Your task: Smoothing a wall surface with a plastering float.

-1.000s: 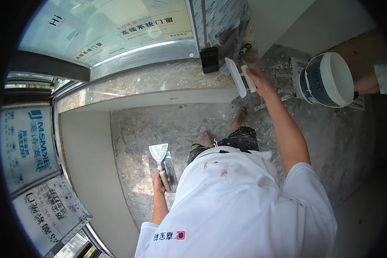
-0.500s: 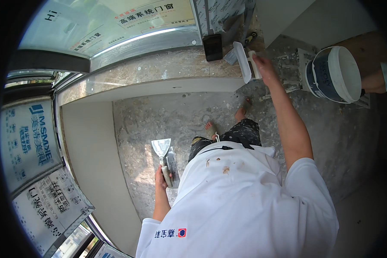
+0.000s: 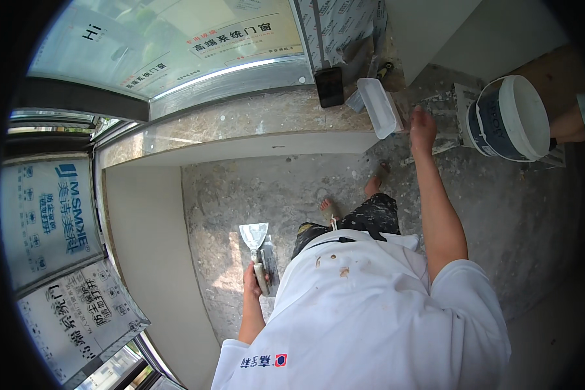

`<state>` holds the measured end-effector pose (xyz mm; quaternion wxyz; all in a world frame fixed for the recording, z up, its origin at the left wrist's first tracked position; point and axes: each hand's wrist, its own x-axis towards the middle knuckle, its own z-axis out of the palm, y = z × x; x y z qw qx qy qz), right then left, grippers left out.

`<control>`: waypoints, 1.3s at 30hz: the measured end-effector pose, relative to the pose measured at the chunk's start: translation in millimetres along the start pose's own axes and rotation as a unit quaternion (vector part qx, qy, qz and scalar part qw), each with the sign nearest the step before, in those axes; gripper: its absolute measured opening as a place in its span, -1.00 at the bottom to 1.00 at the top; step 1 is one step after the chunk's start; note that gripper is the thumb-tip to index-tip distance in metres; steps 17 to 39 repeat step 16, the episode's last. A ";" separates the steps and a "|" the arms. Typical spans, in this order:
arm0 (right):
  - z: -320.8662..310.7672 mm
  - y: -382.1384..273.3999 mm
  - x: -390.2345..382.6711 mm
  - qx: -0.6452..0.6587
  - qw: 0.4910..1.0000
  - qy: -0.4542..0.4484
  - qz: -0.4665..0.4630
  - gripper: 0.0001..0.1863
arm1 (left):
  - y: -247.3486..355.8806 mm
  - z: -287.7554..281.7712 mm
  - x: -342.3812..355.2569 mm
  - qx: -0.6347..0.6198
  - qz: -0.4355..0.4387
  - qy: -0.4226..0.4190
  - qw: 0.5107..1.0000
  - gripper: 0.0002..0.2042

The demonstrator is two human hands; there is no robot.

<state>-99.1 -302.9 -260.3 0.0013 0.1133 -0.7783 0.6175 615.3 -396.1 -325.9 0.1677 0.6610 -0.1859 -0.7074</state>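
My left hand [image 3: 254, 281] is closed around the handle of a wide putty knife [image 3: 254, 238], its metal blade pointing away from me. A flat steel trowel [image 3: 270, 259] shows right beside the knife, at the same hand. A shallow white plastic tray [image 3: 379, 108] lies on the stone sill [image 3: 273, 122] at the far side. Just right of that tray is my right hand [image 3: 423, 132], apart from it. No object shows in this hand, and its fingers look loosely bent and parted.
A black phone [image 3: 329, 87] lies on the sill left of the tray. At right a white bucket with a dark label [image 3: 504, 117] stands on a splattered step stand [image 3: 461, 107]. Film-covered window panels [image 3: 49, 221] line the left. Another person's arm [image 3: 565, 123] shows at far right.
My right hand has let go of the white tray and moved slightly right, leaving it on the sill. My left hand keeps its hold on the putty knife. The view has shifted a little.
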 end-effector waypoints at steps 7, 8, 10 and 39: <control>-55.4 59.3 -108.1 -0.164 0.980 -0.060 0.095 -0.51 | -8.4 -10.6 5.9 -0.023 -0.005 0.003 1.000 -0.63; -63.9 93.5 -124.1 -0.165 0.975 -0.083 0.125 -0.50 | -7.8 -9.9 7.0 -0.027 -0.007 -0.003 1.000 -0.63; -73.7 135.1 -159.5 -0.191 0.964 -0.129 0.130 -0.55 | -7.7 -8.1 6.7 -0.024 -0.011 0.005 1.000 -0.63; -73.8 133.1 -191.9 -0.134 0.926 -0.244 0.254 -0.65 | -6.2 -16.5 19.7 0.022 -0.016 0.019 0.999 -0.61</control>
